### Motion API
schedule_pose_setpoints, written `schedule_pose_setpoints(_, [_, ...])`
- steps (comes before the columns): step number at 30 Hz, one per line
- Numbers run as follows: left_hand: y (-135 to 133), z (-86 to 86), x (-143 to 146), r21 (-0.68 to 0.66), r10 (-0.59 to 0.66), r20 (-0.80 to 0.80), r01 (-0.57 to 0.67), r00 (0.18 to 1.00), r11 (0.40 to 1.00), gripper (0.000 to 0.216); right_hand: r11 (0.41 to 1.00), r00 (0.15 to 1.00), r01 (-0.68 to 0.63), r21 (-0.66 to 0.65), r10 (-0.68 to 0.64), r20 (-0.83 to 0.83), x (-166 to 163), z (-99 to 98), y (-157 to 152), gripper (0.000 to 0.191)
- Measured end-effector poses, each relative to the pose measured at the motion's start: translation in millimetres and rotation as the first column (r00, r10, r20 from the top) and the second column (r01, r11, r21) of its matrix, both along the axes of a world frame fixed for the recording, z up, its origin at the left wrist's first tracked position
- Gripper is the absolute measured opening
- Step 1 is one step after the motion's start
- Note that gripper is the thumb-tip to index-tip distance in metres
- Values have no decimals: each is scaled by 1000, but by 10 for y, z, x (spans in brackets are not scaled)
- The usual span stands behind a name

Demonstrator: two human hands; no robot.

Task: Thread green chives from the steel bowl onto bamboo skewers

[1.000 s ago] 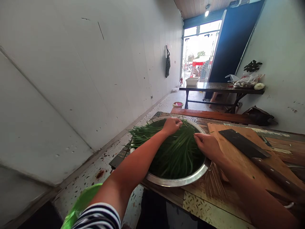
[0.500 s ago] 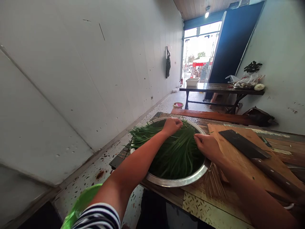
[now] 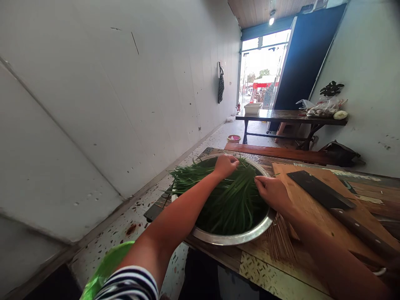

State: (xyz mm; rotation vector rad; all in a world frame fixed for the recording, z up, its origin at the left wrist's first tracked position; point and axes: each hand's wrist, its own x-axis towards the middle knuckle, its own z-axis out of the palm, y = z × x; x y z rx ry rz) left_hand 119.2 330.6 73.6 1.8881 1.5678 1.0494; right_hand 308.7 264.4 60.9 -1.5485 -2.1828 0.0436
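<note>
A wide steel bowl (image 3: 233, 238) full of long green chives (image 3: 229, 200) stands on the wooden table's left end. My left hand (image 3: 225, 165) reaches over the bowl's far side, fingers closed on chive leaves. My right hand (image 3: 272, 191) rests at the bowl's right rim, fingers curled and pinching chive leaves. Just right of it lies a wooden cutting board (image 3: 318, 204) with a dark cleaver (image 3: 331, 199) on it.
A bundle of thin wooden skewers (image 3: 278, 241) lies under my right forearm. A green plastic bag (image 3: 104, 266) sits at my lower left. A white wall runs along the left. Farther back are a bench (image 3: 278, 151) and a dark table (image 3: 290, 115) with bags.
</note>
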Motion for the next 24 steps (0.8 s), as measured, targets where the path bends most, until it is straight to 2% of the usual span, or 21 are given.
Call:
schedule_pose_setpoints(11, [-26,14,23,-44,-18,69,21,997,999,20,1000,1000,5,9,-5,6,-7,16,-20,35])
schedule_pose_setpoints(19, [-1,-31,37,-12,-54,26,54,998,998,21,1000,1000,16,7,-16,-7,-6,4,-7,35])
schedule_pose_setpoints(21, [-42,16,57,3,-116,-32,116,993,993,21,1000,999,22,-8,-22,-23,-1,0,2,35])
schedule_pose_setpoints(24, [-103,141,39,6,-275,-184,281,944,960,21,999,998,41,-7,-41,-43,7,-12,17,34])
